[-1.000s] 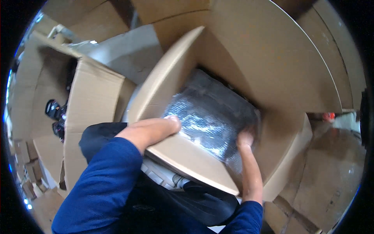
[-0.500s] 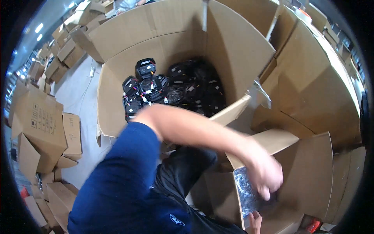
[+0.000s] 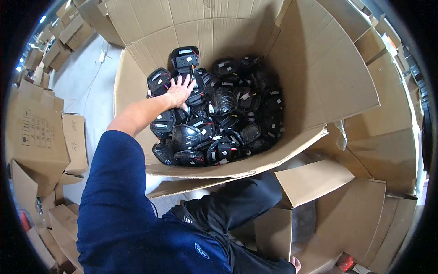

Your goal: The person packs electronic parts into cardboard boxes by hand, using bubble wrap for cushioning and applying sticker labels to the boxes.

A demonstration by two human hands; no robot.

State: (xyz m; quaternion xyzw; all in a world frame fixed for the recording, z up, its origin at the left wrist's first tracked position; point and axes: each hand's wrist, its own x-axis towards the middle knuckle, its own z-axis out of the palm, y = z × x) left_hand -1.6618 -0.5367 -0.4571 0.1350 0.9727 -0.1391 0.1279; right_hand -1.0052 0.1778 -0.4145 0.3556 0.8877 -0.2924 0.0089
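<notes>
My left hand (image 3: 181,91) is open, its fingers spread over black plastic units (image 3: 186,137) inside a large cardboard bin (image 3: 200,28). These units have rounded housings, white labels and thin coloured wires; several are in clear plastic film. The palm hides the ones beneath it, and I see nothing lifted. At the lower edge, only part of my right hand (image 3: 296,264) shows, its fingers curled at the rim of a smaller open cardboard box (image 3: 349,219). A greyish lining or sheet (image 3: 304,222) is visible inside that box.
The bin's folded front wall (image 3: 237,173) stands between my legs and the units. More tall cardboard (image 3: 383,96) rises at the right. Along the left lie open cartons (image 3: 39,132) on a pale floor (image 3: 89,82), with a thin cable (image 3: 102,55) farther back.
My left hand has swung from over the smaller box at the right to the units in the bin, its fingers now spread. My right hand stays by the smaller box. The view has shifted.
</notes>
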